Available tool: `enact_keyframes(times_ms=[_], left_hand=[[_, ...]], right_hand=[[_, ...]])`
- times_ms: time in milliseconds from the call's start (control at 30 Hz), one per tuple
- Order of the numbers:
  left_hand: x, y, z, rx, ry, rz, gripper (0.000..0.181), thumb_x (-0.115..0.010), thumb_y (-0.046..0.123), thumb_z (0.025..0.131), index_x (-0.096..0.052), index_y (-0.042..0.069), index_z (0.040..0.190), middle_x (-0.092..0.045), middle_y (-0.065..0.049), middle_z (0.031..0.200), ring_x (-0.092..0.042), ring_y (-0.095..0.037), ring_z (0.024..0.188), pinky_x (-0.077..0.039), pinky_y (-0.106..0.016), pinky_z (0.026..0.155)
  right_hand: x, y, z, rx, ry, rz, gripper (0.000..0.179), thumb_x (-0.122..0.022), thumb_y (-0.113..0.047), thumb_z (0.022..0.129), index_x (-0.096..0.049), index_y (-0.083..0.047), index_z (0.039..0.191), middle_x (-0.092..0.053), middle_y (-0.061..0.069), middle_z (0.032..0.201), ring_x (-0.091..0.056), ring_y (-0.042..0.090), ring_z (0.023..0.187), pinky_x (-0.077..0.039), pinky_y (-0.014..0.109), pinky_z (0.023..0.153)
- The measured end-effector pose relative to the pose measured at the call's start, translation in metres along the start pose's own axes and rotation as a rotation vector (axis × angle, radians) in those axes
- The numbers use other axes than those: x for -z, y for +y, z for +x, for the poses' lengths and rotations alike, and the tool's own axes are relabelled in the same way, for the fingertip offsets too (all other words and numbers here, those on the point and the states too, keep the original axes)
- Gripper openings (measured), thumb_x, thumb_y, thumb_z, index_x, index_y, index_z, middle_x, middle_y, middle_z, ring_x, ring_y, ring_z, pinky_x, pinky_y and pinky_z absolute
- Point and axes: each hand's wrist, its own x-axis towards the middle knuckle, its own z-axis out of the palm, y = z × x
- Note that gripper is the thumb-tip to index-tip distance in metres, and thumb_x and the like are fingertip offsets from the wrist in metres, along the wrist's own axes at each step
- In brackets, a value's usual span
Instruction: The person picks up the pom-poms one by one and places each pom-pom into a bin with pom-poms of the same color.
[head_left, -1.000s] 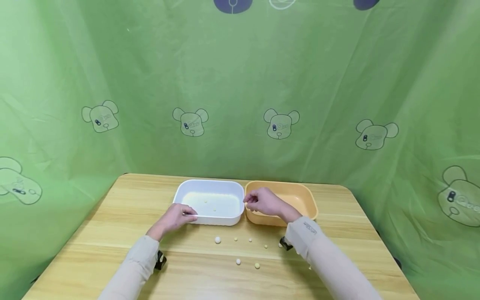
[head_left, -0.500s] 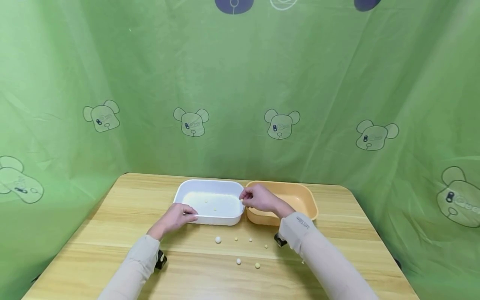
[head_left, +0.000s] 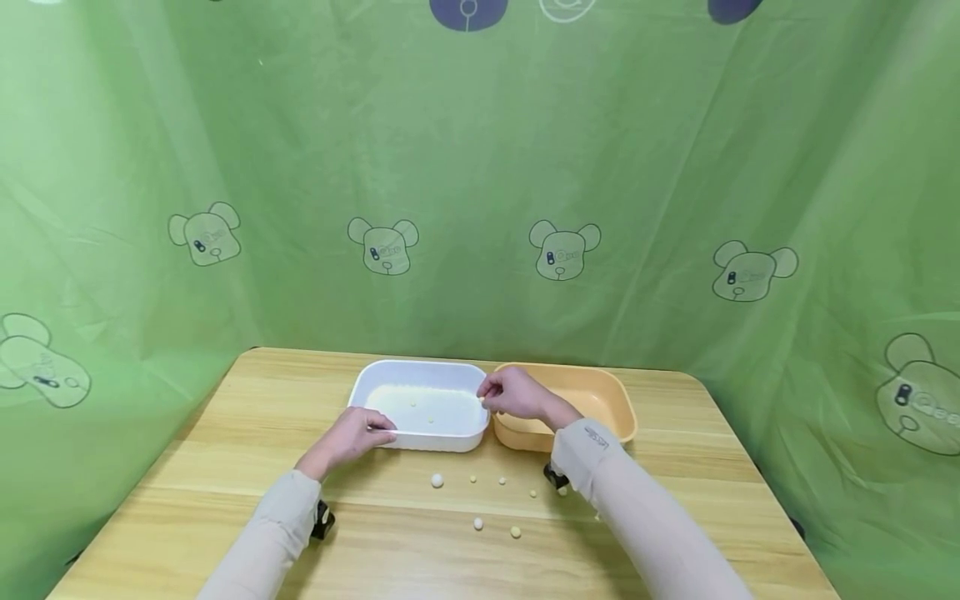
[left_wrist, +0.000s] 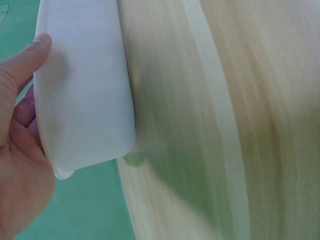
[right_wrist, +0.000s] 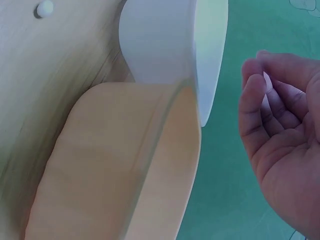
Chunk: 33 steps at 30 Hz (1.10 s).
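Observation:
My left hand (head_left: 351, 435) grips the near left rim of a white plastic tub (head_left: 442, 442). In the left wrist view its thumb (left_wrist: 35, 55) lies on the outer wall, with fingers behind the rim. Two tiny yellowish balls lie inside the tub. My right hand (head_left: 521, 395) is above the meeting edges of the white tub and an orange tub (head_left: 525, 438). Between its thumb and fingertips it pinches a small pale yellow ball (head_left: 482, 401). In the right wrist view the fingertips mostly hide that ball, and the hand stands apart from both rims.
On the wooden table (head_left: 225, 467), in front of the tubs, lie several loose balls, among them a larger white ball (head_left: 437, 481), a smaller white ball (head_left: 477, 524) and a yellow ball (head_left: 515, 532). Green curtain (head_left: 480, 317) surrounds the table's back and sides.
My right hand has shifted a little left, from over the orange tub to the white tub's right rim, still pinching the small ball. My left hand has stayed on the white rim.

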Motion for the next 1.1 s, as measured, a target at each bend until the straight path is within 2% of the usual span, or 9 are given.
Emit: enact_keyframes(times_ms=[200,600,833,1100], left_hand=[[0.0,0.001,0.0,0.004,-0.006,-0.007,0.009,-0.071,0.023,0.085,-0.075,0.015,0.089,-0.07,0.006,0.087,-0.062,-0.012,0.084,-0.049,-0.031,0.077],[0.0,0.0,0.0,0.002,-0.011,-0.007,0.01,-0.07,0.022,0.086,-0.075,0.015,0.09,-0.07,0.005,0.088,-0.062,-0.012,0.084,-0.049,-0.029,0.077],[0.0,0.0,-0.001,-0.012,-0.014,-0.002,0.011,-0.07,0.022,0.086,-0.075,0.013,0.091,-0.07,0.004,0.088,-0.063,-0.013,0.084,-0.049,-0.03,0.078],[0.001,0.0,0.0,-0.021,-0.005,0.016,0.011,-0.071,0.022,0.086,-0.075,0.013,0.091,-0.07,0.004,0.089,-0.063,-0.013,0.084,-0.049,-0.031,0.079]], right_hand=[[-0.002,0.005,0.004,-0.054,0.017,0.019,0.013,-0.064,0.003,0.083,-0.066,0.006,0.095,-0.063,0.003,0.075,-0.059,0.018,0.065,-0.05,0.026,0.059],[-0.008,0.014,0.012,-0.059,0.038,0.009,0.014,-0.061,0.006,0.082,-0.066,0.008,0.095,-0.062,0.004,0.073,-0.057,0.015,0.062,-0.049,0.025,0.057],[-0.012,0.017,0.018,-0.059,0.037,-0.014,0.012,-0.061,0.006,0.08,-0.067,0.002,0.09,-0.061,0.003,0.07,-0.056,0.011,0.06,-0.05,0.025,0.059],[-0.013,0.016,0.025,-0.084,0.041,0.004,0.012,-0.059,0.007,0.08,-0.066,0.002,0.088,-0.059,0.002,0.065,-0.057,0.012,0.059,-0.049,0.025,0.059]])
